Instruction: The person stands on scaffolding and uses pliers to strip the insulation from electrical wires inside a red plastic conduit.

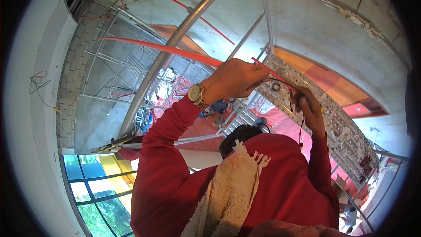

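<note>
My left hand (238, 77), with a watch (195, 94) at its wrist, is raised in front of me with its fingers closed around a thin dark wire (279, 80). A long red flexible conduit (158, 48) runs from the upper left to this hand; whether the hand also grips it is hidden. My right hand (310, 110) is lower on the right, thumb and fingers pinched on the same wire, whose tail hangs below it. Between the hands a thin red tube (271, 70) slants down towards my right fingers; its lower end is partly covered.
A thick scaffold pipe (179, 34) crosses at left. Pliers (120, 141) lie near its lower end. Below my right hand runs a perforated metal scaffold plank (345, 138) strewn with debris. Scaffold frames (108, 52) stand far below. A person (349, 217) is down at lower right.
</note>
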The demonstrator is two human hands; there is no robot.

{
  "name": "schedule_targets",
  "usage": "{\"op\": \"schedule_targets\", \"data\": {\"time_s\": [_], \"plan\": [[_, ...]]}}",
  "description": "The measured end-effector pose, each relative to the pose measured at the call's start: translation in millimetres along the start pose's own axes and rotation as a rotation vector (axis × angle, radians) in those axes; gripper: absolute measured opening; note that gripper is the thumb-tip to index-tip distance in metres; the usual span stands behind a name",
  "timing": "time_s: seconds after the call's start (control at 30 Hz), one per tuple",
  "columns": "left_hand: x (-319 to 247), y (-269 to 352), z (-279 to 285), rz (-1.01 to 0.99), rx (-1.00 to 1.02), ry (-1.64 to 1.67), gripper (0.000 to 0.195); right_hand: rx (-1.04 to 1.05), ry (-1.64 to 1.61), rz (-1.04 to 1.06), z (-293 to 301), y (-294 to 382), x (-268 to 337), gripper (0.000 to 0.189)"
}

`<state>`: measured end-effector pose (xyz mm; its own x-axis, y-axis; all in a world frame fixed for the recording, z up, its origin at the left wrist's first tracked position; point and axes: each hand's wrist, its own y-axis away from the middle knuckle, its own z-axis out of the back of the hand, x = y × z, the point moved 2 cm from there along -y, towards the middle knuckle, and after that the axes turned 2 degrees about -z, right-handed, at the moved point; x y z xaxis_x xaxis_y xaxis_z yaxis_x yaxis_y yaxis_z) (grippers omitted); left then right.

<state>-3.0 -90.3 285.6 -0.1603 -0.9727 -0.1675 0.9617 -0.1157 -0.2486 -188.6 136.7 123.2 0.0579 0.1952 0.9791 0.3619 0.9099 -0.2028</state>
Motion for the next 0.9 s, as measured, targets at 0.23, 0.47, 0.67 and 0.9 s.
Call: {"op": "schedule_targets", "data": {"time_s": [0.23,0.47,0.67,0.9], "plan": [[11.9,31.8,18.8,0.072,-0.014,-0.054,0.043,-0.021,0.456,0.18,-24.2,-44.0,47.5,0.017],[50.1,60.3,24.1,0.108,-0.005,-0.123,0.035,-0.073,0.572,0.348,-20.6,-25.9,73.0,0.02],[42.4,48.7,21.3,0.065,0.038,-0.077,0.033,-0.058,0.683,0.277,-15.8,-21.7,80.6,0.022],[40.6,41.3,13.4,0.052,0.096,-0.063,0.034,0.065,0.678,0.287,-36.5,-11.5,98.6,0.03]]}}
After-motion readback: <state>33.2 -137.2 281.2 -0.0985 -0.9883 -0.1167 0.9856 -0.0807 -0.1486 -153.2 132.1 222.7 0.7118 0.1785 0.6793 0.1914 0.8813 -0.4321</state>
